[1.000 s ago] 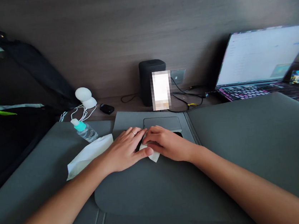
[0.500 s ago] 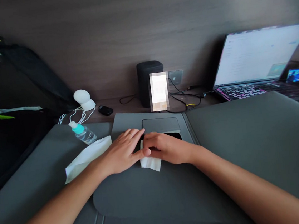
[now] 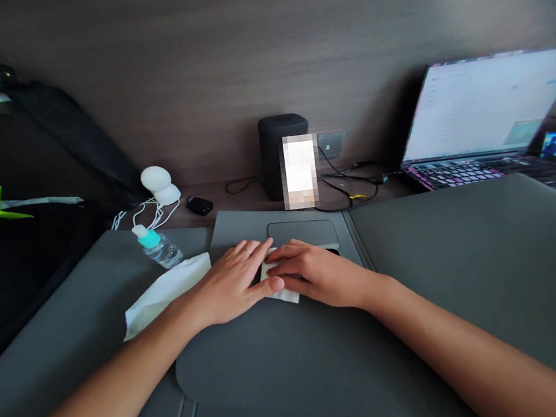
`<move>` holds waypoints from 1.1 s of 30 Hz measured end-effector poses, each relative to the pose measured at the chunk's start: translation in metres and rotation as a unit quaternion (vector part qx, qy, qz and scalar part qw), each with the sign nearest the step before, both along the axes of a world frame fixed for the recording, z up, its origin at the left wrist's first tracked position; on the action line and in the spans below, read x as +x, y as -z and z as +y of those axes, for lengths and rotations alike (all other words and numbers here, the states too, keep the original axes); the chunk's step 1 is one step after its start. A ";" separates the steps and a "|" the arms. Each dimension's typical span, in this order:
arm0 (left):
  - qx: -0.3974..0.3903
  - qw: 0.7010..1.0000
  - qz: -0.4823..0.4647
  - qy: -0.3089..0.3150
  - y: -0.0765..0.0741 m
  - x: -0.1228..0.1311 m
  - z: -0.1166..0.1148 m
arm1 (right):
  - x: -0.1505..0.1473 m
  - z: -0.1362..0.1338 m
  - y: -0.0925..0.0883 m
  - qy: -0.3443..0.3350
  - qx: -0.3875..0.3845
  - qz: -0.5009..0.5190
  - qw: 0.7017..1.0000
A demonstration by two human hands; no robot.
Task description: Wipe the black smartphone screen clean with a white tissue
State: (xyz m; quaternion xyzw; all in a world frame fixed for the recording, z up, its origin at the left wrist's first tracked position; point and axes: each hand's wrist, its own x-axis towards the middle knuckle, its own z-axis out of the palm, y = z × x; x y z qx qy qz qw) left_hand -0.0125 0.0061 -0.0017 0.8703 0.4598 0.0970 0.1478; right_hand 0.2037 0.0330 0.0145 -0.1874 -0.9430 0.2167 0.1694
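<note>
My left hand (image 3: pixel 234 284) and my right hand (image 3: pixel 315 272) lie side by side over a dark flat object (image 3: pixel 332 251), mostly hidden beneath them, on a grey desk mat (image 3: pixel 465 267). My right hand presses a small folded white wipe (image 3: pixel 282 294) onto that object. My left hand, with a ring on one finger, rests flat beside it, thumb touching the wipe. A second white tissue (image 3: pixel 164 292) lies just left of my left wrist.
A small clear bottle with a teal cap (image 3: pixel 158 245) lies left of the hands. At the back stand a black speaker (image 3: pixel 277 151), a white mushroom-shaped lamp (image 3: pixel 158 182) with cables, and a small black box (image 3: pixel 199 205). An open laptop (image 3: pixel 488 117) sits far right.
My right hand has slid the white wipe away from me, back up over the dark object, after pulling it toward me half a second ago. My left hand stayed in place.
</note>
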 end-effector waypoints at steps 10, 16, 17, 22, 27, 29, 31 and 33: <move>0.000 1.000 0.004 -0.007 0.001 -0.001 0.000 | 0.000 -0.002 -0.002 -0.003 0.020 -0.014 1.000; 0.010 1.000 0.001 -0.001 0.002 0.000 0.000 | 0.004 -0.002 -0.003 0.012 0.027 -0.028 0.999; 0.011 1.000 0.002 0.001 0.002 0.000 0.000 | 0.003 -0.002 -0.003 0.020 0.030 -0.026 0.999; 0.021 1.000 0.000 0.005 0.002 0.000 0.001 | 0.007 0.001 -0.003 0.074 0.014 -0.039 0.996; 0.024 1.000 -0.003 0.012 0.000 0.002 0.002 | 0.010 0.003 -0.002 0.080 0.008 -0.046 0.996; 0.023 1.000 -0.006 0.015 -0.002 0.003 0.002 | 0.011 0.004 -0.003 0.070 0.001 -0.043 0.997; 0.021 1.000 -0.006 0.017 -0.004 0.004 0.002 | 0.014 0.007 -0.005 0.065 -0.017 -0.048 0.997; 0.018 1.000 -0.003 0.017 -0.005 0.004 0.002 | 0.022 0.011 -0.010 0.063 -0.049 -0.063 0.995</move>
